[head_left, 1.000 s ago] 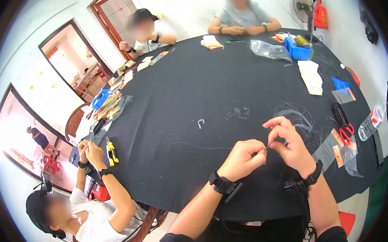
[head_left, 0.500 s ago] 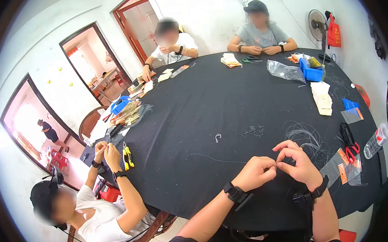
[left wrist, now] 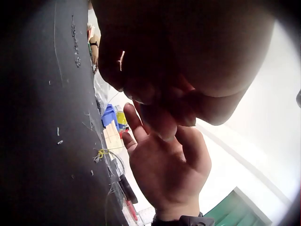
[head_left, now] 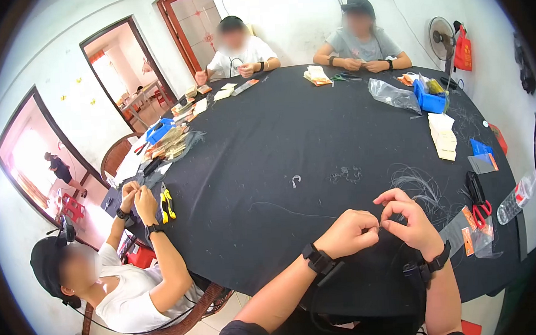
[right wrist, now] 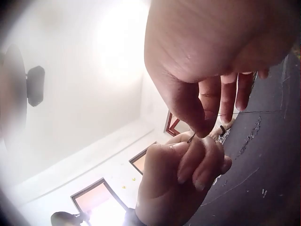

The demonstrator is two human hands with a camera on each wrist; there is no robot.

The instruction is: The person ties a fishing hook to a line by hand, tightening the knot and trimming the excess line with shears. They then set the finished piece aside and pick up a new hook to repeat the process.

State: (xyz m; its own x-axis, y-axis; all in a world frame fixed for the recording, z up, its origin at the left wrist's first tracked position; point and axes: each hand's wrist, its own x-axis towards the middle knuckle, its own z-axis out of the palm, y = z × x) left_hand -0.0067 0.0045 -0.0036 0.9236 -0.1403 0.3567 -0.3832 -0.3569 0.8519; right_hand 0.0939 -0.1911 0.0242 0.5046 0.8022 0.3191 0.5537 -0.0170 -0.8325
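Both hands meet above the near part of the black table. My left hand [head_left: 348, 235] has curled fingers and pinches a thin strand [head_left: 294, 212], which trails left over the cloth in the head view. In the right wrist view a small dark piece [right wrist: 191, 138] sticks out between the left thumb and finger [right wrist: 181, 174]. My right hand [head_left: 411, 225] touches the left fingertips, its thumb and index finger pinching the strand [right wrist: 254, 112], its other fingers loosely bent. In the left wrist view the left fingers hide the pinch point.
A bundle of clear strands [head_left: 423, 186] lies beyond my right hand. Right of it are red-handled scissors [head_left: 482, 212], clear packets [head_left: 453, 233] and a plastic bottle [head_left: 515, 203]. Yellow pliers [head_left: 167, 203] lie near a seated person [head_left: 134, 283] at left. Two people sit across the black table [head_left: 249, 150].
The head view has shifted, moving the table and hands within the frame. Both hands stay together at the strand. The far left person's hand has moved away from the papers.
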